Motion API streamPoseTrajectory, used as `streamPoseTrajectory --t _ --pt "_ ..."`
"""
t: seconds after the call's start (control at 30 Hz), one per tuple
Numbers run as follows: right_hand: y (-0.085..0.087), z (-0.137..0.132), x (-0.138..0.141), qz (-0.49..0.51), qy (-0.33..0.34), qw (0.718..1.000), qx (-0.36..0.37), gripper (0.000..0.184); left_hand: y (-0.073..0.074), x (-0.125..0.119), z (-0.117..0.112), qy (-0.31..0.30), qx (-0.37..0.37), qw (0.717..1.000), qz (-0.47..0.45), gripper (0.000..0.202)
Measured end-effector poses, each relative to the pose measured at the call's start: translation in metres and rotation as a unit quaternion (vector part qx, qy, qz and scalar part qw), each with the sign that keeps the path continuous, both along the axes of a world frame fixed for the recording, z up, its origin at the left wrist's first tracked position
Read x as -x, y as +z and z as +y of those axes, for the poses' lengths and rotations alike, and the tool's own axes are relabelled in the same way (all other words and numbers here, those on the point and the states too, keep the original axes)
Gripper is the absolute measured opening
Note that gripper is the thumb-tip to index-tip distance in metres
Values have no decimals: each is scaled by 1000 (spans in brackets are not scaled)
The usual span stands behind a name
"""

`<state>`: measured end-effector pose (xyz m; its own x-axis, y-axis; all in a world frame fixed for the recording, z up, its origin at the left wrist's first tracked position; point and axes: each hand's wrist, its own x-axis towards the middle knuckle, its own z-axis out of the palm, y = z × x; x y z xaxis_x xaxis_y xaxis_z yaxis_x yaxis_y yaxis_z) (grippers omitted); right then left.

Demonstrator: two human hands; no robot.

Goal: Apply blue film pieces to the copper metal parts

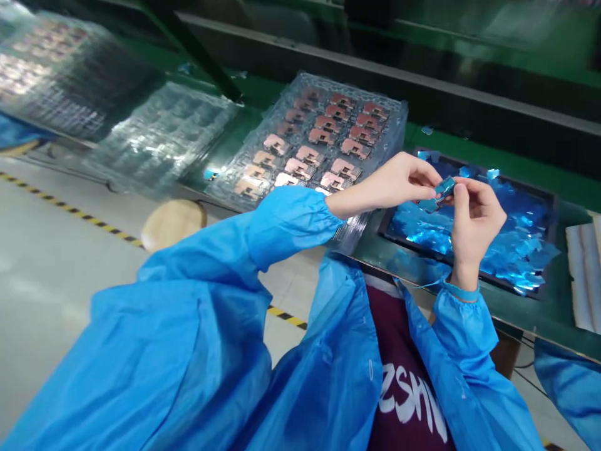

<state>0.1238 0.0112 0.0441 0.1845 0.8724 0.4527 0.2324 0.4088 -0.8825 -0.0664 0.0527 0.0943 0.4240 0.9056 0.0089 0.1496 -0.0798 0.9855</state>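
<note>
In front of me, above a dark tray [413, 246] heaped with shiny blue film pieces [511, 219], both hands meet at a small circuit board [436, 195] that looks blue-green, as if covered with film. My left hand [410, 178] pinches its left end between thumb and fingertips. The fingers of my right hand [479, 213] are closed on its upper right corner, thumb on the near side. To the left, a stack of clear plastic trays [295, 134] holds rows of copper-coloured boards [354, 148] of a similar size.
An empty-looking clear tray stack [159, 134] lies farther left, beside a tall stack of filled trays [56, 75]. White strips [585, 275] stand at the right edge. A round stool [173, 224] is below the green bench [498, 313]. A cord runs from my right wrist band [462, 292].
</note>
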Motion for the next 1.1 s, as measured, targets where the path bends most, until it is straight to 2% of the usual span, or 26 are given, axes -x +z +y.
streamPoseTrajectory --t 0.13,0.23,0.4,0.5,0.67,0.8,0.87,0.97,1.03,1.1 --pt "10 -6 4 -82 1 996 -48 16 3 10 -11 17 -19 1000 -7 17" --pt "14 -10 6 -115 1 991 -67 13 4 14 -21 27 1 999 -32 20" --pt "8 -15 15 -96 -34 992 -79 15 0 19 -33 53 96 990 -92 34" --pt "5 -16 16 -104 -22 991 -78 15 -7 20 -36 58 131 983 -114 42" --pt "2 -14 11 -126 14 986 -110 8 -15 19 -39 68 170 973 -138 40" --pt "-3 -14 9 -195 2 966 -172 10 -16 20 -40 76 218 954 -191 40" --pt "-6 -18 10 -182 -2 966 -186 11 -15 21 -38 78 230 947 -213 37" --pt "-9 -23 11 -104 -33 983 -145 9 -11 24 -35 117 225 940 -228 27" --pt "-11 -23 8 -57 -81 991 -95 10 -5 31 -31 169 209 936 -227 20" --pt "-15 -18 0 -54 -116 991 -44 13 4 44 -26 221 178 934 -217 16"
